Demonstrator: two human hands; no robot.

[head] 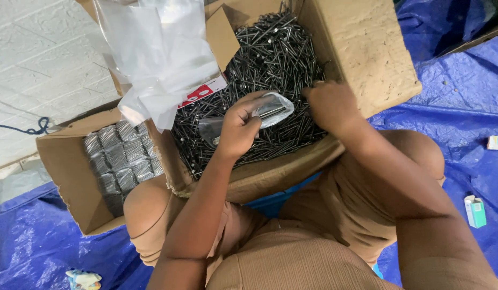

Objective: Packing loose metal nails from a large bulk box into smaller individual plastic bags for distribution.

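Observation:
A large cardboard box point(362, 48) full of loose dark steel nails point(270, 59) sits in front of my knees. My left hand point(238, 126) is over the nails and grips a small clear plastic bag point(273, 107) that has some nails inside it. To the right of the bag, my right hand point(329, 104) is down in the nail pile with its fingers closed around a bunch of nails. The fingertips of both hands are partly hidden.
A smaller cardboard box point(66, 172) at left holds several packed bags of nails point(120, 156). A stack of clear plastic bags point(157, 59) hangs over the big box's left side. Blue tarp point(464, 107) covers the floor, with small cartons point(475, 210) at right. White wall at upper left.

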